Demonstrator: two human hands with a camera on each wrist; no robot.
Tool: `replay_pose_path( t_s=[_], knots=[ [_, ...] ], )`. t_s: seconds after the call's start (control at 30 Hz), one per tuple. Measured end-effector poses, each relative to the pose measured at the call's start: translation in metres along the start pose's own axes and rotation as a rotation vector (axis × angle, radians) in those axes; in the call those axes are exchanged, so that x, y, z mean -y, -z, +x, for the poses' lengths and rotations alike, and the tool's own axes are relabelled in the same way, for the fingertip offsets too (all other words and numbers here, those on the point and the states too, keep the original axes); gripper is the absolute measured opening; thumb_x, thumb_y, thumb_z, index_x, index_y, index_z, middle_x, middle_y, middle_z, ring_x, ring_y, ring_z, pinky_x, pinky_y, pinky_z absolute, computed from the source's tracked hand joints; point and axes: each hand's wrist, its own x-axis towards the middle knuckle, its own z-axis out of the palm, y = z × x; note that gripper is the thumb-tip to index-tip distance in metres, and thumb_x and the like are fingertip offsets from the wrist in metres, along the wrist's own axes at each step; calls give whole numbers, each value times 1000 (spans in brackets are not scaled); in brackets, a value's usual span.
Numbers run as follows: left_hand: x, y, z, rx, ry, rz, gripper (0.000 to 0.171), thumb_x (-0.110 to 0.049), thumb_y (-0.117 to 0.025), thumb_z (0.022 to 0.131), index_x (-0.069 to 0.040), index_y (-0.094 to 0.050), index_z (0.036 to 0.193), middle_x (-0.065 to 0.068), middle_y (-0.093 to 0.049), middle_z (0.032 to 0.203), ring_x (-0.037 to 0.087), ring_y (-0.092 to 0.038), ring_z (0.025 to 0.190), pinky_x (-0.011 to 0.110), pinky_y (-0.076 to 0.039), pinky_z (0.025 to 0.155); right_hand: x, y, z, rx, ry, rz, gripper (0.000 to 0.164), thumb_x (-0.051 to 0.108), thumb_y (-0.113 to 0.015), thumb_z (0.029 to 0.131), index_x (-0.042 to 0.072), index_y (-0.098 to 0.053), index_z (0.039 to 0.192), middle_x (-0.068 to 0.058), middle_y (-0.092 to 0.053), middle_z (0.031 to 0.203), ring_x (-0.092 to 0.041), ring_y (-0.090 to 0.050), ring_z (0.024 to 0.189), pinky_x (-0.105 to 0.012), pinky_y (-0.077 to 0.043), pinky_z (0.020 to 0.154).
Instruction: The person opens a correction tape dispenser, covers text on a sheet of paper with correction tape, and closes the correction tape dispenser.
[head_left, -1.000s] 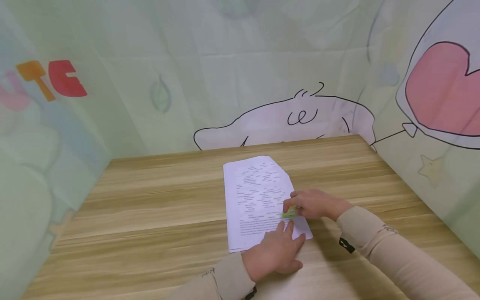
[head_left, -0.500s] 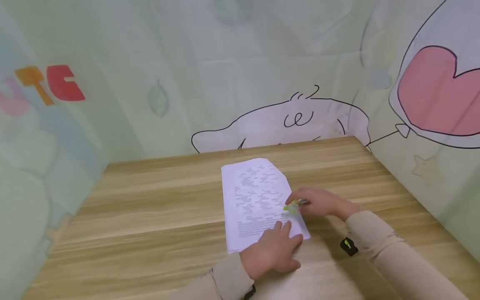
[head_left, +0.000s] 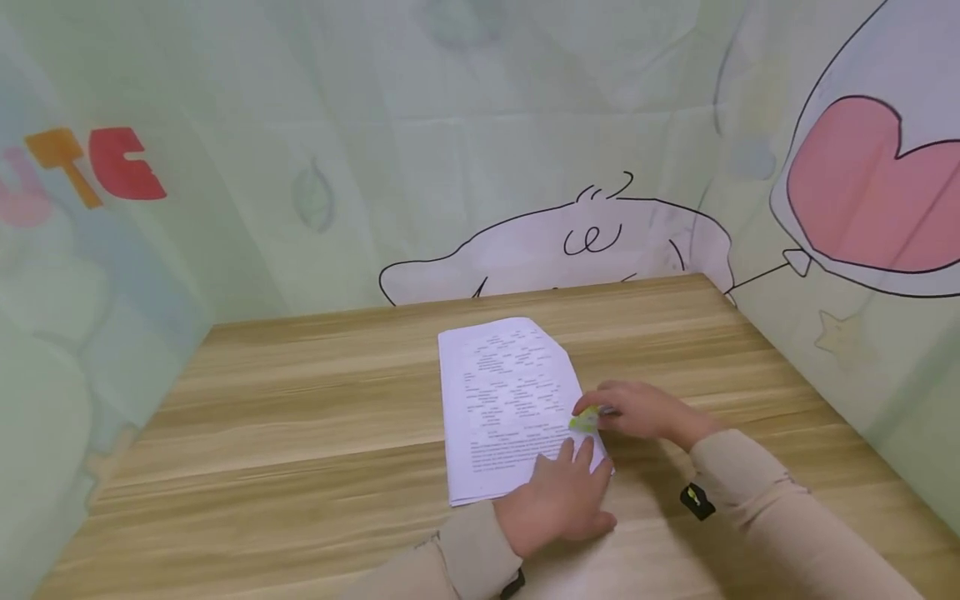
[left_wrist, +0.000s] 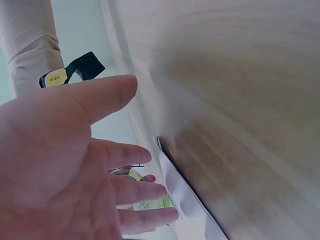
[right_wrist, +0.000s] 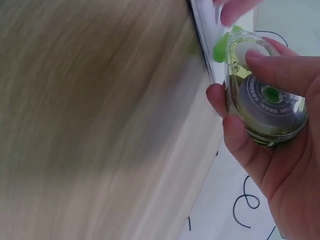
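Note:
A stack of printed sheets [head_left: 502,392] lies on the wooden table, its lines of text facing up. My right hand [head_left: 641,410] grips a correction tape [right_wrist: 267,100] over the sheets' right edge. The dispenser has a clear body, a dark round spool and a green tip; the right wrist view has my thumb on its side and fingers curled beneath it. With fingers spread and fairly straight, my left hand [head_left: 558,504] rests on the sheets' lower right corner. In the left wrist view, the correction tape is partly hidden behind the left fingers [left_wrist: 142,192].
The wooden table [head_left: 315,417] stretches around the sheets. Behind it hangs a pale green curtain [head_left: 360,133] with cartoon drawings, including a pink heart balloon [head_left: 847,183]. A black wrist strap piece [head_left: 697,502] hangs below the right sleeve [head_left: 750,475].
My right hand lifted slightly with the correction tape, then lowered back near the same line. My left hand has shifted a little right over the sheets' lower corner. The camera view drifted slightly.

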Motion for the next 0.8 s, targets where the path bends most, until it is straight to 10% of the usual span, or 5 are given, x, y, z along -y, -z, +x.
replay_pose_path(
  t_s=[0.8],
  knots=[
    [2, -4, 3, -33, -49, -19, 61, -59, -57, 80, -29, -47, 132, 3, -36, 145, 24, -35, 131, 44, -48, 85, 10, -1, 12, 25, 75, -87, 31, 7, -62, 79, 28, -67, 101, 3, -63, 92, -11, -56, 78, -29, -45, 68]
  ],
)
